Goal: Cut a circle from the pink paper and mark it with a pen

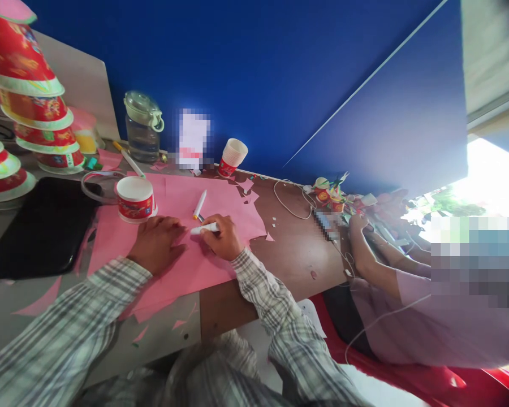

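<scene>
nearest, two forearms in grey-and-white checked sleeves reach up from the bottom edge and bend toward each other over the large pink paper sheet [182, 265] spread on the brown wooden desk [297, 254]. the left hand [159, 242] lies palm down on the sheet with fingers loosely curled, pressing it flat and pinching nothing. just to its right, the right hand [223, 237] is closed around a white marker pen [203, 229], whose free end points left toward the left hand and lies low over the paper. just beyond the hands, a second white marker with a yellow tip [199, 204] lies loose on the sheet. left of it stands a red-and-white paper cup [134, 198] upside down; its print is too blurred to read. at the near left a black tablet [42, 226] lies flat. farther left, stacks of red paper bowls [34, 102] rise up. at the far edge, against the blue wall, stand a clear glass jar with a clip lid [143, 127] and a stack of white paper cups [232, 157]. on the right, another person's hand [358, 223] rests on the desk, well apart.
</scene>
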Action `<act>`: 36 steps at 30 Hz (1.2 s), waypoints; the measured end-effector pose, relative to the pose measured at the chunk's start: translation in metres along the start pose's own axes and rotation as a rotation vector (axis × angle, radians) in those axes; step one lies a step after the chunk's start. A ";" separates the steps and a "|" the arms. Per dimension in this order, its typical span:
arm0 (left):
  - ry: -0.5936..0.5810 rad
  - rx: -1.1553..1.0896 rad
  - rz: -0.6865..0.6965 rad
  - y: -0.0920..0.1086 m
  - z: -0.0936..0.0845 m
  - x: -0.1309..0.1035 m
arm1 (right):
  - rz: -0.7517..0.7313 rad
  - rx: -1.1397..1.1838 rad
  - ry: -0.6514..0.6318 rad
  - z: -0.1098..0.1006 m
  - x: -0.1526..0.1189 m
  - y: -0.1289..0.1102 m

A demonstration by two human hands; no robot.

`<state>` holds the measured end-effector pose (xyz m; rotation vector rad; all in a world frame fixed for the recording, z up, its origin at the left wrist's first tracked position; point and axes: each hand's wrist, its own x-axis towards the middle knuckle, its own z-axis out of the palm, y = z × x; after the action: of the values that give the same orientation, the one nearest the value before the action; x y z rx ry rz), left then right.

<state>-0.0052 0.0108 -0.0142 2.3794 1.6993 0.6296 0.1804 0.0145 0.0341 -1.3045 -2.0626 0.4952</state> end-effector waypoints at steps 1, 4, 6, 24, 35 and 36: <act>-0.005 0.001 -0.009 0.000 0.000 0.000 | -0.019 -0.031 -0.021 0.003 0.001 0.000; -0.032 0.004 -0.024 0.001 -0.002 0.001 | -0.036 -0.100 -0.086 0.008 0.001 0.002; -0.044 0.007 -0.020 0.002 -0.002 0.001 | -0.041 -0.111 -0.122 0.005 0.000 0.002; 0.013 0.014 0.016 0.001 0.000 -0.001 | -0.021 -0.097 -0.129 -0.002 -0.001 0.004; -0.007 0.019 0.009 0.001 -0.002 0.000 | -0.020 -0.160 -0.089 0.004 0.005 0.004; -0.008 0.017 0.007 0.000 -0.002 0.000 | -0.028 -0.175 -0.113 0.003 0.003 0.004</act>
<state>-0.0053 0.0107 -0.0126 2.3966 1.7007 0.6084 0.1804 0.0193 0.0306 -1.3731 -2.2574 0.3912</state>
